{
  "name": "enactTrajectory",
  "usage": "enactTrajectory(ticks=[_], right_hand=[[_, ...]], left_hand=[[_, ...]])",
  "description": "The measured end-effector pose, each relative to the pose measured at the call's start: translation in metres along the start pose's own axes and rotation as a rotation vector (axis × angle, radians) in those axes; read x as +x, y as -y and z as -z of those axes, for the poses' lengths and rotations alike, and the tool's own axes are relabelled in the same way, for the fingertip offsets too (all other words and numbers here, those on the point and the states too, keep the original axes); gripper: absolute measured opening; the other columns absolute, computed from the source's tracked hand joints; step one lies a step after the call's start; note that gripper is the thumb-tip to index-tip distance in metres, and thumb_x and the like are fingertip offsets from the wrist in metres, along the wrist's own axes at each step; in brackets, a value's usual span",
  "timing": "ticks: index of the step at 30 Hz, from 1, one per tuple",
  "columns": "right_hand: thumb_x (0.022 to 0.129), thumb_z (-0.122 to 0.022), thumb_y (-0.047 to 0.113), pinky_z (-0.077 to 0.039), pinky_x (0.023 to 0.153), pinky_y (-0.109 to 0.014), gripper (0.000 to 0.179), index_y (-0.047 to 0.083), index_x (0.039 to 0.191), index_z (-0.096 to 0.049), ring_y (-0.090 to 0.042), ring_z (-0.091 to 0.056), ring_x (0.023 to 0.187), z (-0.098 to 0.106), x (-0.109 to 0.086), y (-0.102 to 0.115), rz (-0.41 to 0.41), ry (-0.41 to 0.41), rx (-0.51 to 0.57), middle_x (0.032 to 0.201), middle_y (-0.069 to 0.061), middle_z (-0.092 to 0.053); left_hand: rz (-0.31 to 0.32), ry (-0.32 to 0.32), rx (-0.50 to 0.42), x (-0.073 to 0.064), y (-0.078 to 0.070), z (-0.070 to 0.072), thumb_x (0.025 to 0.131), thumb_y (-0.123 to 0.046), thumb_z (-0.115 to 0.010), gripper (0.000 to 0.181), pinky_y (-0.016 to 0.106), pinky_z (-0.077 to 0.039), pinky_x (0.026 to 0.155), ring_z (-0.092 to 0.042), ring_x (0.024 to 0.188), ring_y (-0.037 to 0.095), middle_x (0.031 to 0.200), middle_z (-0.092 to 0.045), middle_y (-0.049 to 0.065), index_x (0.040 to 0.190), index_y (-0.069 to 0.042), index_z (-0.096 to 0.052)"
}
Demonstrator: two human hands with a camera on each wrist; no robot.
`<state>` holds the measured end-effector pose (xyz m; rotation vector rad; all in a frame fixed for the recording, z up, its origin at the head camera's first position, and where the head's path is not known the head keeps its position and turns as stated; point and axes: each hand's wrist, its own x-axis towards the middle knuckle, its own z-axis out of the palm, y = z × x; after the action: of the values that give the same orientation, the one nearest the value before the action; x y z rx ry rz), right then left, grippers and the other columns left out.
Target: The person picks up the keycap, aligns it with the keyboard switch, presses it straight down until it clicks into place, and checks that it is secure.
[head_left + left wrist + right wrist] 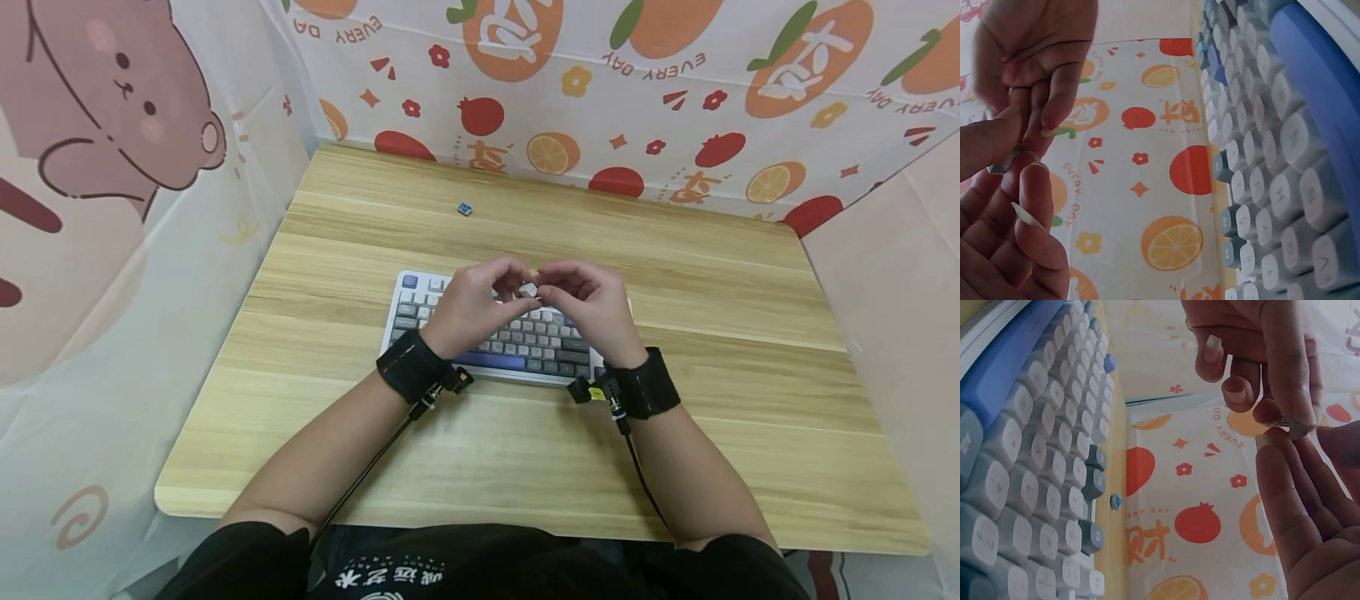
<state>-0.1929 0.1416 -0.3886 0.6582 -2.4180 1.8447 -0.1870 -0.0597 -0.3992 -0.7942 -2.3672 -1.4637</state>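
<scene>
A pale grey keycap [528, 290] is held between both hands, above the upper part of a keyboard [510, 363]. My left hand [477, 304] pinches it between thumb and fingers; in the left wrist view the keycap [1005, 164] shows past the thumb tip. From the other side my right hand [592, 302] brings thumb and fingertips together at the keycap's edge. The right wrist view has the keycap [1298, 430] under the left thumb, with right fingertips against it. Its underside is mostly hidden by fingers.
The keyboard has white, grey and blue keys, with a long blue space bar [491, 360]. Beyond it on the wooden table [735, 333] lies a small blue square piece [465, 209]. Printed curtains [645, 100] stand behind and at the sides.
</scene>
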Motion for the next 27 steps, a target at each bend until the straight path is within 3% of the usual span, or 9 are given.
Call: enactTrajectory(ticks=[8,12,18,23,27], right_hand=[[0.085,-0.077,0.013,-0.057,0.077,-0.025,0.027,0.008,0.111,-0.07,-0.016,-0.068,0.089,-0.003,-0.002,0.0,0.019,0.054,-0.11,0.104,-0.007,-0.071],[0.085,-0.077,0.014,-0.056,0.077,-0.025,0.026,0.008,0.11,-0.07,-0.014,-0.068,0.09,0.002,-0.002,-0.003,0.047,0.054,-0.171,0.103,-0.004,-0.071],[0.086,-0.076,0.018,-0.056,0.078,-0.029,0.024,0.01,0.109,-0.073,-0.01,-0.067,0.088,0.022,-0.002,-0.021,0.057,0.046,-0.422,0.1,-0.001,-0.074],[0.088,-0.075,0.016,-0.056,0.079,-0.034,0.018,0.011,0.105,-0.075,-0.011,-0.065,0.086,0.035,-0.004,-0.043,-0.033,0.167,-0.598,0.098,0.001,-0.073],[0.088,-0.074,0.014,-0.056,0.082,-0.034,0.017,0.011,0.106,-0.075,-0.011,-0.067,0.089,0.036,-0.004,-0.051,-0.031,0.264,-0.652,0.098,0.001,-0.074]], left_hand=[[-0.051,0.007,0.093,-0.002,0.002,-0.007,0.081,-0.007,-0.079,0.021,0.022,-0.05,0.066,-0.06,0.072,0.012,0.08,-0.066,0.001,0.095,-0.007,-0.064],[-0.043,0.035,0.094,-0.002,0.002,-0.009,0.081,-0.007,-0.079,0.025,0.022,-0.05,0.066,-0.061,0.073,0.01,0.082,-0.067,0.0,0.101,-0.007,-0.064],[-0.016,0.044,0.133,0.0,0.001,-0.004,0.086,-0.005,-0.074,0.03,0.025,-0.049,0.065,-0.061,0.073,0.01,0.085,-0.069,0.0,0.115,-0.007,-0.064],[-0.011,0.048,0.145,0.001,0.004,-0.001,0.087,-0.005,-0.072,0.028,0.024,-0.048,0.063,-0.061,0.073,0.009,0.084,-0.069,-0.001,0.114,-0.006,-0.065],[-0.008,0.06,0.159,0.001,0.004,-0.001,0.089,-0.006,-0.07,0.024,0.024,-0.047,0.061,-0.06,0.072,0.008,0.083,-0.069,-0.002,0.112,-0.008,-0.066]])
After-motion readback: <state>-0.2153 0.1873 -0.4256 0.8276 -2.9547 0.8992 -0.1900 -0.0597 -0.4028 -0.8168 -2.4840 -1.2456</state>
